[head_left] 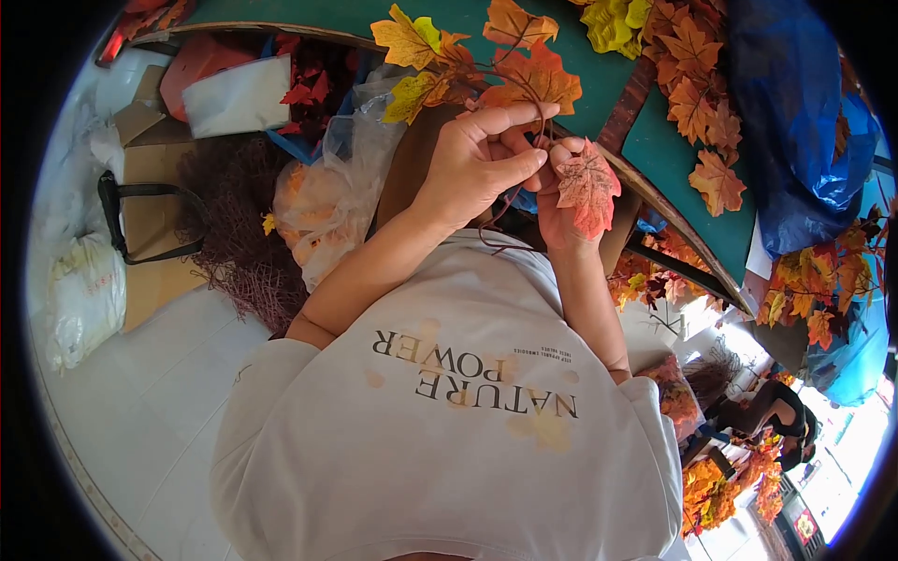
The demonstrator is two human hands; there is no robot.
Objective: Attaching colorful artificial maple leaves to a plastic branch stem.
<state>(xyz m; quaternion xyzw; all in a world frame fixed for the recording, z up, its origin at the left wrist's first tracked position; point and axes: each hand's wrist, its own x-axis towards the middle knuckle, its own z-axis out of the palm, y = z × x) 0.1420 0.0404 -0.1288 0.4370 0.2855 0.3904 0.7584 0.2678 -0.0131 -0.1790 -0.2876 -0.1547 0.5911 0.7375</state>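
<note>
Both my hands are raised at the edge of the green table [666, 159], working on an artificial maple leaf vine [535, 79] with a thin brown stem. My left hand [463, 164] is closed, its thumb and forefinger pinching at the stem. Close beside it, my right hand [559, 222] is also closed on the stem, with fingers partly hidden behind a pinkish-red leaf [589, 190]. Orange and yellow leaves of the vine spread over the table edge beyond my left hand. A loose length of stem [510, 246] hangs below the hands, against my white shirt.
More orange leaf vines [697, 93] lie on the table beside a blue plastic bag [781, 122]. At left are a clear bag [323, 210] of orange pieces, a heap of brown stems [238, 234] and a cardboard box [154, 252]. Leaf bunches [716, 496] stand at lower right.
</note>
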